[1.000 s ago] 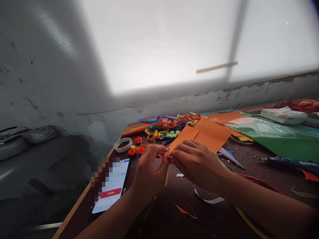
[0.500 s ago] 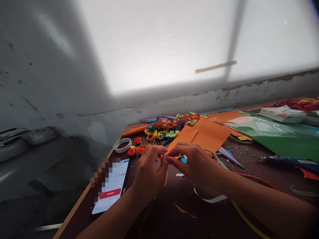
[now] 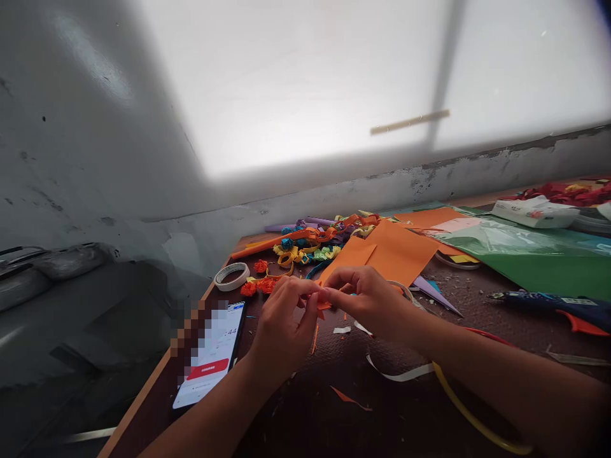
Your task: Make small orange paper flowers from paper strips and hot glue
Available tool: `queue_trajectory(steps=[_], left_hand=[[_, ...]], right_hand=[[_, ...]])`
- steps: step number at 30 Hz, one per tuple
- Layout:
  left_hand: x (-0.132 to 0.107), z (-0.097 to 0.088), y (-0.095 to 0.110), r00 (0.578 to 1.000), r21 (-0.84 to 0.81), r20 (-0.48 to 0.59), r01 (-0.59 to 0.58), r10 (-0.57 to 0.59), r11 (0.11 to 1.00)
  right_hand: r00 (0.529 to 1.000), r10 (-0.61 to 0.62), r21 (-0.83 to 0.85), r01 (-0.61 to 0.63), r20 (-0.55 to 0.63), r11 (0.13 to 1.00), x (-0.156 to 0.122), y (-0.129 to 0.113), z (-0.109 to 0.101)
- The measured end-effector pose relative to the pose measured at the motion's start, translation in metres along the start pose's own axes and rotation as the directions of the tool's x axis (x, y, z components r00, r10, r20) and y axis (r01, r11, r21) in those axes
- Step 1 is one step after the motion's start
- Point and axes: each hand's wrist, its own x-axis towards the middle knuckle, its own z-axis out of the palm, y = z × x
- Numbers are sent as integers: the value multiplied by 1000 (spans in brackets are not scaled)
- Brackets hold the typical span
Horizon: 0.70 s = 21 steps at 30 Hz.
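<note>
My left hand point(image 3: 287, 318) and my right hand point(image 3: 365, 302) meet over the middle of the table, fingertips pinched together. Between them is a small piece of orange paper point(image 3: 323, 308), its pointed edges sticking out below the fingers; the rest is covered by my fingertips. Just beyond lie larger orange paper sheets point(image 3: 398, 248). Crumpled orange-red paper flowers point(image 3: 258, 287) rest to the left of my left hand. A roll of masking tape point(image 3: 231, 277) lies near the table's left edge, with a lit phone point(image 3: 212, 356) in front of it.
Behind my hands is a heap of coloured paper curls and strips point(image 3: 310, 245). Green sheets point(image 3: 539, 261) under clear plastic spread at the right, near a tissue pack point(image 3: 534, 212) and a dark blue pouch-like item point(image 3: 548, 304). Paper scraps point(image 3: 351, 397) and a yellow strip point(image 3: 472, 416) lie in front.
My right hand's fingers have shifted their pinch on the orange paper, and more of its pointed edge shows below. The whole view has moved slightly.
</note>
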Motion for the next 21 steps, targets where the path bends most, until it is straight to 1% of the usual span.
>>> queue_trajectory(steps=[2,4,8,10,14,17,19,21], left_hand=[[0,-1,1,1000,-6,-7,6,-6,1000],[0,-1,2,999,-30,-26,36,-36,999],[-2,-2,3,990,-174,-50,119,-130,977],[-2,-3,2,985,-237,-43,152,-167,959],[0,-3,-2,983,-270,-40,161,-178,949],[1,-2,-4,985,-290,-21,158,-172,944],[1,-2,-5,987,-301,11,159,-163,940],[1,-2,-4,992,-245,30,127,-124,961]], right_hand=[[1000,4,80,-5,9,997,1,2,0],[999,29,189,-34,30,981,3,5,0],[987,111,405,-151,119,902,5,6,-1],[984,105,460,-162,146,873,6,5,-2],[986,54,481,-125,158,868,8,2,-3],[993,36,421,-79,108,904,6,2,-4],[997,41,371,-65,72,926,6,2,-4],[996,65,368,-81,56,926,6,1,-4]])
